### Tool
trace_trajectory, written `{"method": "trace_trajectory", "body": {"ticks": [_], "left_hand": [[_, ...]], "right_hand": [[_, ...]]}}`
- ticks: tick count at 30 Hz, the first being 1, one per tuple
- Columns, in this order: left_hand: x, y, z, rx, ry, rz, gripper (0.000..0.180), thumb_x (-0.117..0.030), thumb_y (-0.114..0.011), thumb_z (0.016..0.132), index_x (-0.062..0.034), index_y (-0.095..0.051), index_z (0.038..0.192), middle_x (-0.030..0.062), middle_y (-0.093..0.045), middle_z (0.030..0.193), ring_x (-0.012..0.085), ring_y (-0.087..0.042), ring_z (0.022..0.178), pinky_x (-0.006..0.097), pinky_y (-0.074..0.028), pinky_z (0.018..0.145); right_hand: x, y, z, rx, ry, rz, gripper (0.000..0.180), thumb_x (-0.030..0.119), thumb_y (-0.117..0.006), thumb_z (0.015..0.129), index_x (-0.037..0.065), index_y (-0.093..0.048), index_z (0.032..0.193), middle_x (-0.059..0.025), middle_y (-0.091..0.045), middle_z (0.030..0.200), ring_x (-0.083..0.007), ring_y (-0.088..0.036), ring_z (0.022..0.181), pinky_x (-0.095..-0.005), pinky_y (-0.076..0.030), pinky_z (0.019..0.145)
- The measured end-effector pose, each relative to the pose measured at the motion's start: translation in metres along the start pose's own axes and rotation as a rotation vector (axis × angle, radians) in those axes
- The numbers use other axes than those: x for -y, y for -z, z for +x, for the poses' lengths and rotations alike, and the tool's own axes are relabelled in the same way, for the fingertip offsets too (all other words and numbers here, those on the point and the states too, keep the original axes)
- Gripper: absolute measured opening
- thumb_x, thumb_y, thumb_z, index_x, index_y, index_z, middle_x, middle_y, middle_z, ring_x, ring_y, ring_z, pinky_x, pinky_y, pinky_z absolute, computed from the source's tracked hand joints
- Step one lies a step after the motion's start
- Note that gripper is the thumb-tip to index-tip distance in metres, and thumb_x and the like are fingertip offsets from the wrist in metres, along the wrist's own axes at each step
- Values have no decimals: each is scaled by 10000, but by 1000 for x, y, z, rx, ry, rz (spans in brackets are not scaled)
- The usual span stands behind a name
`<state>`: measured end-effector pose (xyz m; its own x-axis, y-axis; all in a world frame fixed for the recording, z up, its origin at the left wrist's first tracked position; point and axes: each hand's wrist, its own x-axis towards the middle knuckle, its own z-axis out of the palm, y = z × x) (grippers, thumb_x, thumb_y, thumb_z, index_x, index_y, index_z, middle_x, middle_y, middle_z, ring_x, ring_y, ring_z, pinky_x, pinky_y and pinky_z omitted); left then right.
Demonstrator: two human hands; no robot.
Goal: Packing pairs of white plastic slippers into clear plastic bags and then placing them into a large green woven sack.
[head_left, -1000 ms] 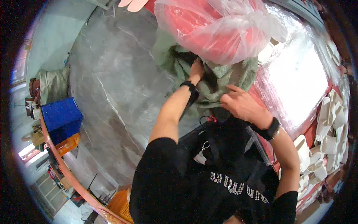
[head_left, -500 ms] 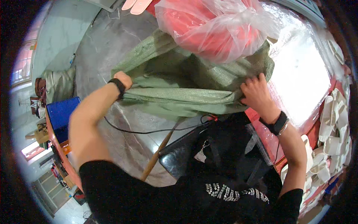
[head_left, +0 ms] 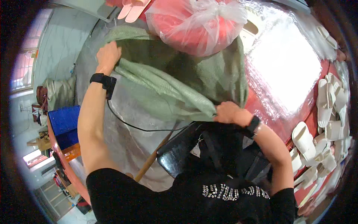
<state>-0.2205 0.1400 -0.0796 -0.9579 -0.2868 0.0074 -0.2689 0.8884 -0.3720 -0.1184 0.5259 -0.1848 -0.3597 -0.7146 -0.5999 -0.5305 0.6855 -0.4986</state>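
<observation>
Ahead of me a green woven sack (head_left: 164,87) hangs between my hands, its mouth spread wide and its inside in shadow. My left hand (head_left: 108,56) is closed on the sack's rim at the far left. Nearer and to the right, my right hand (head_left: 232,112) grips the near edge, so that edge slants down from left to right. A clear plastic bag (head_left: 194,31) of something red sits at the far side of the sack mouth and covers part of its far rim. What lies in the bottom of the sack is hidden.
Cream slippers (head_left: 304,142) lie in a heap at the right, near a shiny plastic-wrapped bundle (head_left: 285,67). Pink slippers (head_left: 132,9) are at the far edge. A wooden pole (head_left: 151,158) and a black cable (head_left: 141,129) are below the sack. A blue crate (head_left: 64,125) stands left.
My left hand has moved away from me and slightly left with the rim. The right hand has come nearer and inward. The sack mouth now gapes wider and slants.
</observation>
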Motion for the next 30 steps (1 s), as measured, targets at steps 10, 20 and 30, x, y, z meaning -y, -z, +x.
{"method": "trace_trajectory", "body": {"ticks": [10,20,30], "left_hand": [[0,-20,7,-21,-411,552,183,-173,-521,770,-148,-623,920,58,-640,861,243,-619,819,463,-448,660],[-28,-142,-73,614,-432,390,346,-192,-523,784,-199,-507,1130,43,-626,1004,288,-584,950,626,-324,770],[-206,-44,-67,337,-927,-951,300,-262,-560,768,-31,-579,958,176,-601,922,319,-575,850,396,-449,732]], "right_hand": [[28,13,-46,-57,72,-78,826,721,-362,727,-57,-608,856,-222,-613,764,-385,-588,800,-420,-462,743],[-58,31,-64,-361,-411,331,653,607,-334,809,69,-536,1119,-196,-614,903,-359,-578,848,-421,-444,757],[-71,26,-44,-904,-466,684,572,349,-510,777,63,-361,1250,-222,-524,1125,-369,-507,1034,-428,-400,879]]}}
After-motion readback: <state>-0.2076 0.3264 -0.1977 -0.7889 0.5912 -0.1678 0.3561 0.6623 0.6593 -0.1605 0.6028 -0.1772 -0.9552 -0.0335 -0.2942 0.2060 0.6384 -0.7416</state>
